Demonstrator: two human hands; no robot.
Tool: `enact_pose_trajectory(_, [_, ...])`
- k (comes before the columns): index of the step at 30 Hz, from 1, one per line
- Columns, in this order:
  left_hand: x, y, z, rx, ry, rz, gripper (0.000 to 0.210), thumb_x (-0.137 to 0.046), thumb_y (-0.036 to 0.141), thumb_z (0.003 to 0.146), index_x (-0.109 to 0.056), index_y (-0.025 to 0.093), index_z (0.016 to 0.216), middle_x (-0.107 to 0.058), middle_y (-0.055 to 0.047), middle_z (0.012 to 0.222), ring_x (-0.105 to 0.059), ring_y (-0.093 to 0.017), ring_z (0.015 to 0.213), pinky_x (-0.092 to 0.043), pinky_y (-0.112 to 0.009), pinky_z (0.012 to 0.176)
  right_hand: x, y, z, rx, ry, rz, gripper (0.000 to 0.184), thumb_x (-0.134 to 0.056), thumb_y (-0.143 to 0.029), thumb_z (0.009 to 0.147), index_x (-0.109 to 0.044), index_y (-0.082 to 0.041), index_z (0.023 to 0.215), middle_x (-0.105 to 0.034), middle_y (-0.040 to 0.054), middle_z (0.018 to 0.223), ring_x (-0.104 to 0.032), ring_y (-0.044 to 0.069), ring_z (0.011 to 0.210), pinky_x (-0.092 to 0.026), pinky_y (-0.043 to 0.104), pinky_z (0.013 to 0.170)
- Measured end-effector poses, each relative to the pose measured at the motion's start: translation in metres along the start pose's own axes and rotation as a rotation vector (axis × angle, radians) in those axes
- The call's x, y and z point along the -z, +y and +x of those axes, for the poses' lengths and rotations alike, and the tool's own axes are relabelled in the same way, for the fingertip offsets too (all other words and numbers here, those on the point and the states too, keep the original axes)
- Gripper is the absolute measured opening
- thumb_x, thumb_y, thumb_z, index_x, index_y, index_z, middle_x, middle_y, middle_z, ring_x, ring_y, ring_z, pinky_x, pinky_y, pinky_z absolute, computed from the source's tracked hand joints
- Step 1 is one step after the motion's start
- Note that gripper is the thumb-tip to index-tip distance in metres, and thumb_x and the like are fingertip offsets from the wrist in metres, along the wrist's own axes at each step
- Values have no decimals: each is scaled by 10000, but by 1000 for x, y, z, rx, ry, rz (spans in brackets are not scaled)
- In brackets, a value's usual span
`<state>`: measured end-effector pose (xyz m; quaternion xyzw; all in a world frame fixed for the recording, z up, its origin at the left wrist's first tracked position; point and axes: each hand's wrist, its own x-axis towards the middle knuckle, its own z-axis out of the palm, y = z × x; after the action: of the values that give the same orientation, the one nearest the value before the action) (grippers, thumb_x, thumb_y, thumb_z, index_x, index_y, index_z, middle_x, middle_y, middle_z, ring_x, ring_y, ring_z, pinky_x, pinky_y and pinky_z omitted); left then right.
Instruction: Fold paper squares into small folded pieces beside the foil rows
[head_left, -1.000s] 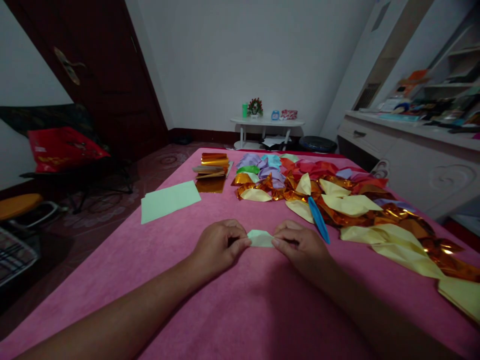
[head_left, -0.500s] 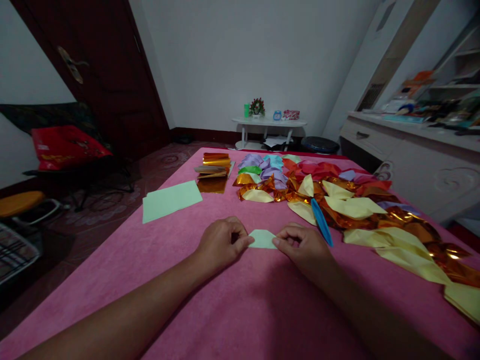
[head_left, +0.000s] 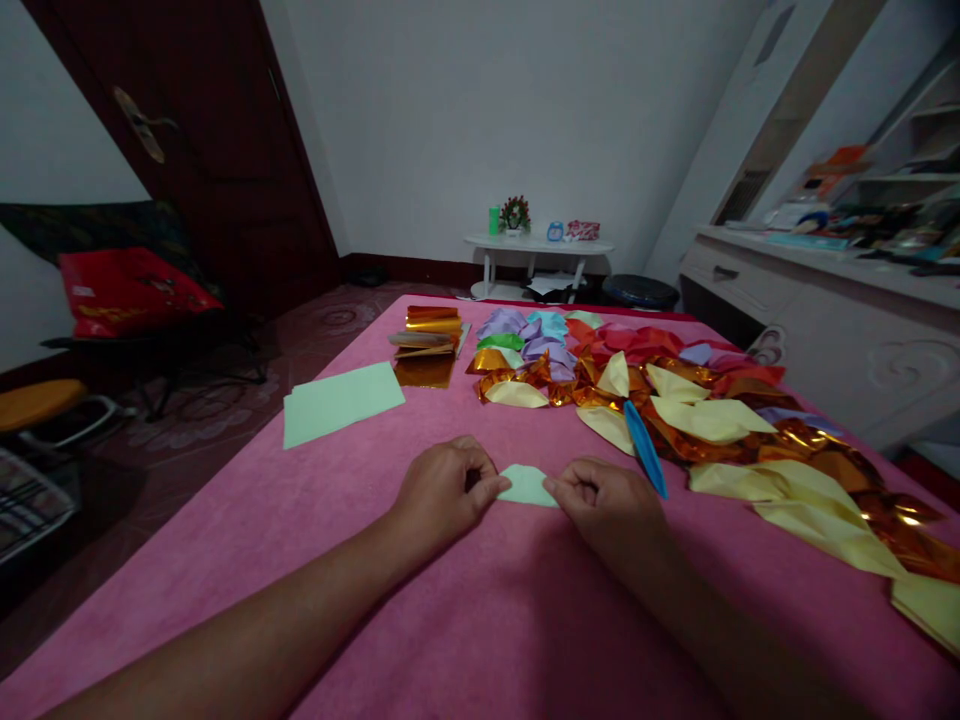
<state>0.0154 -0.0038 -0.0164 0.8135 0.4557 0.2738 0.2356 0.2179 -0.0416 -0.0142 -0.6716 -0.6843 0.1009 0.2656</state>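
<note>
Between my two hands is a small folded piece of pale green paper (head_left: 527, 486), just over the pink tablecloth (head_left: 390, 620). Thumb and fingers of my left hand (head_left: 448, 485) pinch its left end. Its right end is gripped the same way by my right hand (head_left: 609, 497). The upper edge of the paper looks rounded, and both tips are hidden under my fingers. Flat sheets of pale green paper (head_left: 343, 404) lie to the left of my hands. A blue, narrow pointed object (head_left: 645, 448) rests just beyond my right hand.
Folded paper pieces in yellow (head_left: 712, 418), shiny orange-gold (head_left: 817, 435), red (head_left: 637, 342) and purple (head_left: 551, 355) spread over the table's right side. A stack of gold foil sheets (head_left: 426, 368) lies at the back. A white side table (head_left: 540, 243) stands against the wall.
The green paper's upper edge has gone from straight-sided to more rounded. Both hands keep their pinch, with my right hand slightly lower.
</note>
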Motion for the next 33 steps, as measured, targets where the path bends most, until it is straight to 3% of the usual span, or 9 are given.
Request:
enact_pose_trajectory(10, [0, 6, -3, 56, 33, 226, 197, -626, 359, 790, -601, 194, 683, -636, 0, 745, -561, -144, 660, -333, -251, 582, -2, -4, 3, -49, 2, -142, 258, -599, -359, 738, -503, -196, 562, -548, -33, 578, -478, 117, 530, -250, 239, 502])
enact_pose_trajectory(15, [-1, 10, -7, 21, 69, 270, 150, -607, 346, 813, -615, 206, 864, -650, -20, 827, -578, -162, 741, -346, -251, 613, -1, -6, -3, 41, 4, -58, 106, -581, -311, 784, -594, -212, 821, -624, -17, 788, -568, 136, 687, -313, 233, 579])
enact_pose_trajectory(19, [-4, 4, -4, -89, 49, 162, 275, -665, 454, 741, -641, 199, 842, -644, -18, 818, -556, -162, 728, -333, -245, 592, -4, -8, -10, 133, 42, -11, 76, -600, -292, 774, -593, -216, 775, -617, -11, 809, -556, 142, 705, -297, 237, 581])
enact_pose_trajectory(22, [-12, -2, 2, -38, 112, -68, 278, -723, 429, 666, -652, 164, 710, -626, 1, 687, -521, -136, 629, -305, -231, 553, -9, -10, -9, 50, 101, 119, 125, -625, -296, 743, -574, -208, 671, -584, -23, 652, -509, 138, 600, -260, 239, 538])
enact_pose_trajectory(24, [-19, -4, 8, -18, 152, -124, 255, -652, 402, 738, -662, 148, 711, -617, 5, 633, -508, -119, 566, -294, -220, 522, -13, -10, -5, -6, 141, 254, 158, -618, -326, 744, -573, -209, 647, -562, -26, 587, -497, 140, 558, -255, 233, 510])
enact_pose_trajectory(27, [-26, 0, 15, -32, 224, -189, 291, -582, 393, 793, -679, 123, 744, -622, -5, 626, -506, -115, 555, -298, -209, 506, -16, -10, 3, 34, 155, 343, 161, -585, -364, 768, -607, -209, 731, -597, -19, 629, -539, 150, 593, -325, 225, 521])
enact_pose_trajectory(33, [-23, 17, 10, -111, 293, -230, 284, -519, 300, 829, -650, 115, 657, -577, 9, 574, -483, -98, 541, -304, -203, 521, -14, -9, 6, 80, 74, 577, 279, -512, -389, 800, -614, -169, 663, -569, -18, 505, -509, 128, 442, -392, 230, 471])
